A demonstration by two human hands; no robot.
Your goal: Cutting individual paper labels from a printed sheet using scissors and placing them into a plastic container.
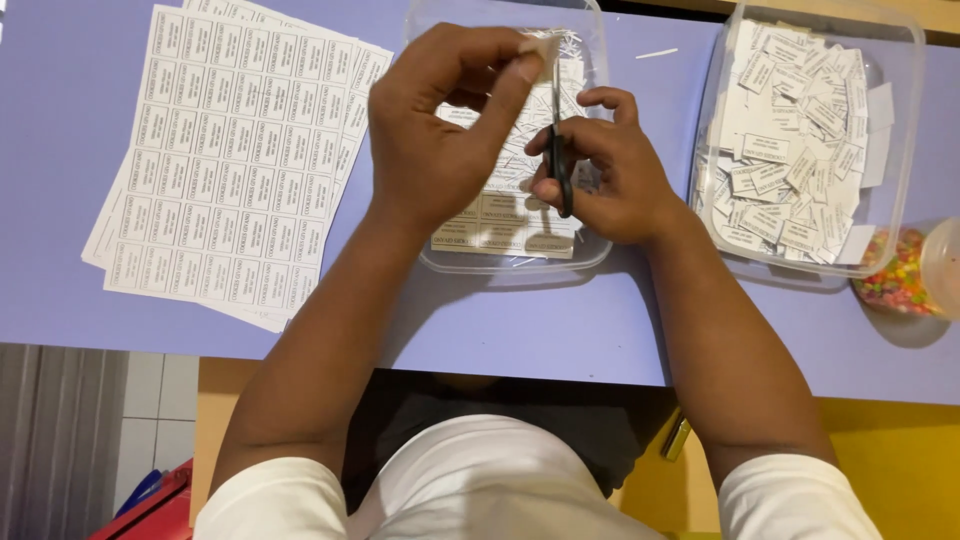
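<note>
My left hand (440,125) pinches the top corner of a sheet of printed labels (505,210) between thumb and fingers. My right hand (605,175) is closed on a pair of black-handled scissors (560,150), blades pointing up along the sheet's edge. Both hands hover over a clear plastic container (590,255) that holds thin paper offcuts. The lower rows of the label sheet hang down inside that container.
A stack of uncut label sheets (230,150) lies on the purple table (520,330) at the left. A second clear container (900,150) at the right holds several cut labels. A jar of colourful sprinkles (905,275) lies at the far right.
</note>
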